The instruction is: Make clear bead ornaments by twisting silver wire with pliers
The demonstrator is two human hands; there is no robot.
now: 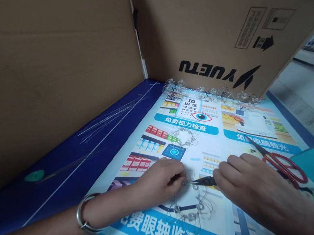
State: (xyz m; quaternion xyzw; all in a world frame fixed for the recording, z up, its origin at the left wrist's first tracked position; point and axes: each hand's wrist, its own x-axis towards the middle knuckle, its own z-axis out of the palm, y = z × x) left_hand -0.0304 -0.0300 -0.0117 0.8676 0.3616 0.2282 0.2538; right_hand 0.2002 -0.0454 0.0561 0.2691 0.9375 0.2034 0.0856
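Wire-and-bead ring [177, 209]: lies flat on the printed poster [209, 155], under both hands; it seems to be in work, with loose wire ends showing.
Left hand [159, 182]: fingers curled and pinched at the ring's upper edge; the exact hold is hidden.
Right hand [248, 184]: closed around needle-nose pliers [205, 182], whose tips reach the ring.
Done, it seems: a second beaded ring [184, 137] on the poster, just beyond the hands.
Left: a clear beaded strand [210, 94] bunched along the poster's far edge, apparently unsorted.
Also: red-handled scissors [284, 170] at the poster's right side.
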